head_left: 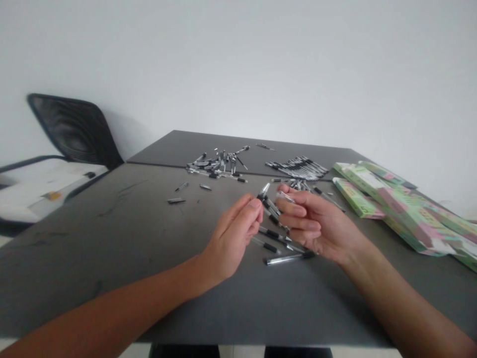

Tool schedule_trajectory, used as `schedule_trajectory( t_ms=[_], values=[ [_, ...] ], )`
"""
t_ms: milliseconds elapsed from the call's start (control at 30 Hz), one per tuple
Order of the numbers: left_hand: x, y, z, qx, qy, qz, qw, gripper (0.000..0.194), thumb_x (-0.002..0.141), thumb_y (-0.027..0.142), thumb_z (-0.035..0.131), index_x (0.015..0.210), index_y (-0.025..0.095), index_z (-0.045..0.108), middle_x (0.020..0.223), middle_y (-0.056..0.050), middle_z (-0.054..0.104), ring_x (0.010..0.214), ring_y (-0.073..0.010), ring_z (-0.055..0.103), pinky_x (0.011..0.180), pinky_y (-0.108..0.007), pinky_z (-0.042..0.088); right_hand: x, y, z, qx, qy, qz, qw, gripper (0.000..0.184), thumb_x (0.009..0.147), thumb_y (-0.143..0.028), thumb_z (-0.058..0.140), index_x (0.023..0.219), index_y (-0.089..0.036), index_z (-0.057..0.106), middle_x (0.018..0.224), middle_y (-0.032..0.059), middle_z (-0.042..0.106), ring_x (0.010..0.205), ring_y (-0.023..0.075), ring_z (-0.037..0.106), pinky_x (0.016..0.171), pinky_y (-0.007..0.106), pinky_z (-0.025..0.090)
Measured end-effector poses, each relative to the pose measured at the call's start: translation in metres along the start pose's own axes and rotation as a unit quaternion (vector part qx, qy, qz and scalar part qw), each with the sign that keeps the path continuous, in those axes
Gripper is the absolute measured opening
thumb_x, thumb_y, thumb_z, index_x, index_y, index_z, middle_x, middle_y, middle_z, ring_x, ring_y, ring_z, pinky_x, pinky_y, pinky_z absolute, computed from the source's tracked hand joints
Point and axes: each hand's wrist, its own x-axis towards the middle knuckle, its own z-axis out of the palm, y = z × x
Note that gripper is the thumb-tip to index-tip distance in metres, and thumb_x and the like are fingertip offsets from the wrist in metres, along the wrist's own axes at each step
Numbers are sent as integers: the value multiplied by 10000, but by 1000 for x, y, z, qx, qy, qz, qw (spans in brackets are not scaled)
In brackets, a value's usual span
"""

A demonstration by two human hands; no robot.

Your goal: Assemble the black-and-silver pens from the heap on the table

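My left hand (233, 236) and my right hand (316, 226) meet over the dark grey table (122, 233), fingers pinched together. Between them is a black and clear pen (269, 205), tilted, its silver tip pointing up and away. The left fingertips grip its upper part and the right fingers curl round its lower part. Under the hands lie a few more pens (286, 257), flat on the table.
A heap of loose pen parts (218, 166) lies farther back, with a row of pens (298, 169) to its right. Green and pink boxes (402, 209) are stacked at the right edge. A black mesh chair (74, 129) stands at the left.
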Motion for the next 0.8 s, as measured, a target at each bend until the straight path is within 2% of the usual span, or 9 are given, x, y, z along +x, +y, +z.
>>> schedule_trajectory(
  t_ms=[167,233,300,333,400,467,500,667,800],
  values=[
    [1,-3,-5,11,5,-10,1000,394,1060,531,527,827,216,483,600,92,307,499,-84,191,451,-190,198,9,-21,-25,-13,92,-32,995,196,927,-207,764,875,-214,575,642,-88,490,433,28,310,338,75,236],
    [2,-3,-6,13,9,-5,1000,390,1058,528,530,830,216,481,601,93,308,502,-85,192,454,-184,205,13,-30,-40,-44,148,-82,985,189,905,-215,786,879,-209,599,712,-60,592,479,28,401,355,71,262],
    [3,-2,-7,13,13,4,1000,391,1059,529,529,829,216,477,601,93,307,503,-85,193,454,-181,210,16,-36,-57,-129,222,-161,953,203,866,-250,827,960,-216,650,825,-27,690,552,44,493,393,90,323],
    [4,-2,-7,11,14,8,1000,392,1061,529,528,831,216,477,603,93,308,505,-85,195,455,-179,213,17,-38,-66,-205,261,-213,919,253,847,-280,846,1025,-223,675,871,-11,725,594,63,537,427,114,372],
    [5,-3,-7,7,17,13,1000,391,1066,531,523,841,214,479,613,92,315,510,-84,204,459,-175,217,21,-42,-81,-393,314,-302,810,381,819,-349,866,1143,-219,712,903,26,770,694,123,630,545,194,490],
    [7,-3,-8,3,19,13,1000,394,1067,541,522,852,214,482,621,90,320,514,-85,210,463,-174,222,29,-45,-91,-552,308,-321,705,425,821,-396,851,1185,-197,754,922,60,809,786,184,709,699,291,569],
    [8,-3,-8,2,20,14,1000,395,1065,546,524,854,215,483,622,90,321,513,-85,211,463,-176,223,36,-46,-94,-613,290,-305,669,415,830,-402,837,1183,-192,776,931,70,826,818,208,740,756,327,583],
    [12,-1,-10,-4,34,30,999,392,1062,539,522,842,219,475,613,90,314,515,-90,204,471,-197,220,78,-49,-93,-802,162,-202,538,240,911,-361,744,1104,-275,860,968,32,868,902,243,812,840,346,591],
    [12,0,-11,5,34,43,998,395,1072,531,506,833,218,481,621,83,325,525,-96,203,478,-223,210,105,-46,-93,-833,129,-204,498,250,933,-319,696,1107,-294,873,1043,34,871,1006,273,814,895,356,583]
  ],
)
